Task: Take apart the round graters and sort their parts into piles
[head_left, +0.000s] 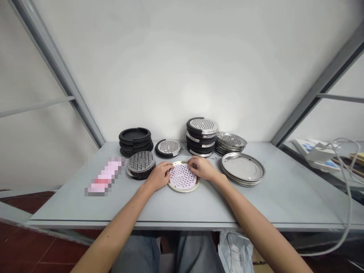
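In front of me on the grey table, a pale lilac disc (pixel 184 178) punched with many holes lies inside a shallow round metal lid with a gold-tinted rim (pixel 183 190). My left hand (pixel 160 175) is closed at the left edge of the disc, its fingers curled over the rim. On the upper right edge, my right hand (pixel 203 168) pinches in the same way with bent fingers. Some fingertips of both hands are hidden. Dark perforated discs (pixel 141 163) are stacked left of my left hand. To the right of my right hand stands a pile of plain round metal lids (pixel 243 167).
Along the wall are stacked black rings (pixel 135 136), a single black-edged perforated disc (pixel 168 148), a tall stack of such discs (pixel 203 136) and perforated metal lids (pixel 231 140). A blurred pink strip (pixel 106 176) lies left. A white cable (pixel 348 197) hangs at the right.
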